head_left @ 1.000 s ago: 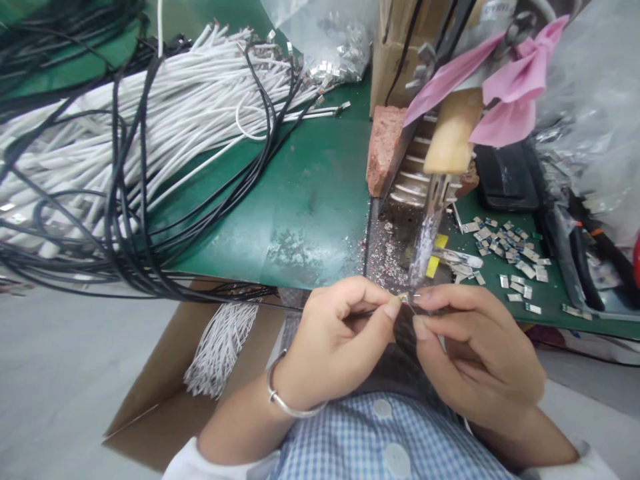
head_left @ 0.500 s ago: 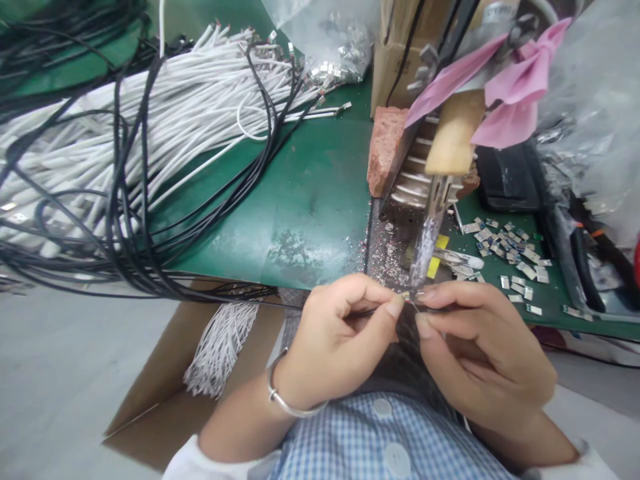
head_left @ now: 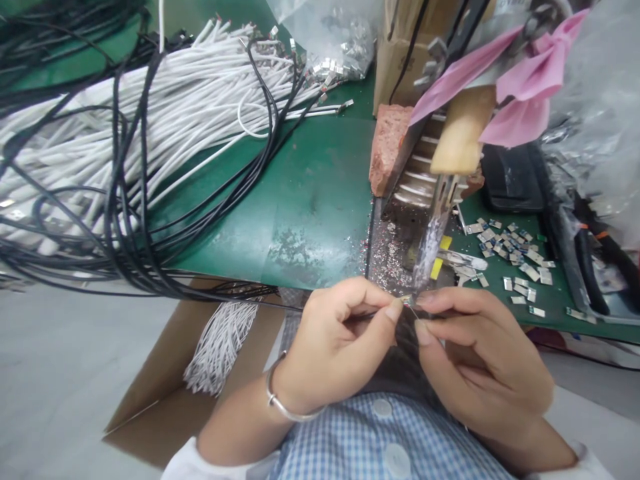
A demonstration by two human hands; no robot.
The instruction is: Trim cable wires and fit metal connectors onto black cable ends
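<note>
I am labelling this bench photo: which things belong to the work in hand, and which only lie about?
In use: left hand, right hand, wire pinched by both, iron tip just above.
Lying about: white cables, chips, brick, bag.

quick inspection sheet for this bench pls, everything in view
surface: green mat, scuffed near its front edge
job's things: thin wire with a small metal piece at its end, held at the iron tip
clutter: solder crumbs, small chips, brick, pink paper, bag of metal parts
hands: left hand pinches the wire; right hand pinches at the metal piece
cables: white cables piled on the left, black cables looped over them
surroundings: cardboard box below the mat, with a white bundle in it; grey floor
</note>
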